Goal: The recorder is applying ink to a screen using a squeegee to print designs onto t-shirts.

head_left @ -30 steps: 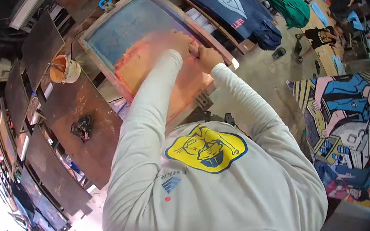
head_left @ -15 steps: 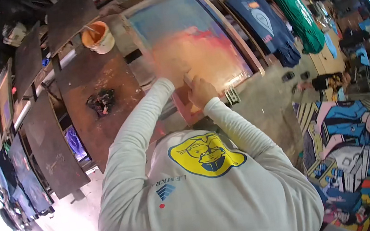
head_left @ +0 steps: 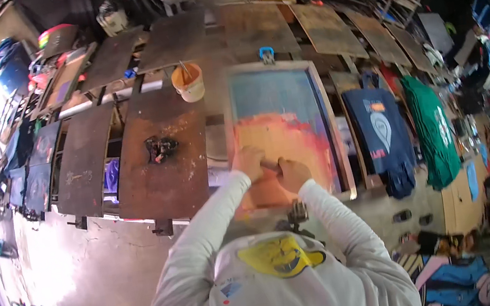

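A screen-printing frame [head_left: 334, 134] with wooden edges lies on the work table in front of me. Its mesh [head_left: 277, 89] is grey-blue at the far end and coated with orange and pinkish-red ink on the near part. My left hand [head_left: 250, 161] and my right hand [head_left: 294, 175] are both closed on a squeegee [head_left: 269, 163] over the orange area. Only a short stretch of the squeegee's bar shows between my hands; its blade is hidden. At the frame's far edge sits a blue-and-dark clamp [head_left: 267, 55].
Left of the frame, a white bucket [head_left: 192, 91] with orange ink and a stick stands on a brown board [head_left: 166, 192], near a dark crumpled rag [head_left: 161, 148]. A navy printed shirt [head_left: 379, 128] and a green one [head_left: 432, 126] lie to the right. Slippers [head_left: 402, 216] rest on the floor.
My view has levelled and swung, so the frame now appears upright and lower. My hands stay over the orange ink, and my left hand, smeared before, now shows more.
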### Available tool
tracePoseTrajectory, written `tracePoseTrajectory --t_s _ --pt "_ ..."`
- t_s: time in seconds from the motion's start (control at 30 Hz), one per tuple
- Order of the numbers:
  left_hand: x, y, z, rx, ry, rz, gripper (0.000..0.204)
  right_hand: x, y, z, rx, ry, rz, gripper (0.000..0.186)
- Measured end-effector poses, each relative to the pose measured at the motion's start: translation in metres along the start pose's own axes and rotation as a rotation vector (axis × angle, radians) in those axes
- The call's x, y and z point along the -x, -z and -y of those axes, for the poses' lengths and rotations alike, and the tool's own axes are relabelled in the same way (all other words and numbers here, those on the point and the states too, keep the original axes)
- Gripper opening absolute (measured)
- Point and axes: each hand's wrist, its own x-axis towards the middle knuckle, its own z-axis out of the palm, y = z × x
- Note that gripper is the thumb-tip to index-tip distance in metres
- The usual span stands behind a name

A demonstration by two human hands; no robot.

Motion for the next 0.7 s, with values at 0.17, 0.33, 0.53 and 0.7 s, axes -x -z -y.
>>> tracePoseTrajectory --t_s 0.17,0.33,0.53,0.7 --pt "0.023 -0.013 -0.049 -0.109 0.279 -0.071 0.042 0.017 0.007 -0.014 0.012 0.129 0.073 0.025" --pt "0.036 -0.025 -0.069 -0.126 0.342 -0.248 0.035 0.02 0.006 -0.03 0.061 0.171 0.077 0.024" --pt "0.016 -0.015 -0.072 -0.125 0.385 -0.165 0.028 -0.018 0.032 -0.049 0.075 0.351 0.181 0.025" --pt "0.01 -0.027 -0.059 -0.244 0.478 -0.081 0.029 -0.023 0.021 -0.052 0.081 0.351 0.181 0.029"
